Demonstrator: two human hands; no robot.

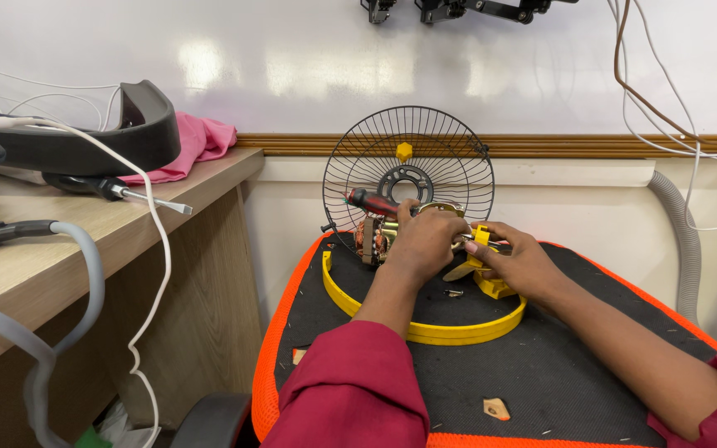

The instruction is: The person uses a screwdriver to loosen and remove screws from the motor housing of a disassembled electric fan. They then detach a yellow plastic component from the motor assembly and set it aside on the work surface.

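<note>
Left hand (pixel 423 241) closes over the fan motor (pixel 375 236); right hand (pixel 518 264) pinches its yellow fitting (pixel 483 238). The motor's long axis runs left to right between them. The wire grille (pixel 408 166) stands upright behind; a yellow ring (pixel 425 332) lies beneath.

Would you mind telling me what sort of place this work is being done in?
Probably a small repair bench in an office or workroom. A stripped fan motor and wire guard sit on a padded stool, a screwdriver lies on the desk, and a whiteboard hangs behind.
</note>
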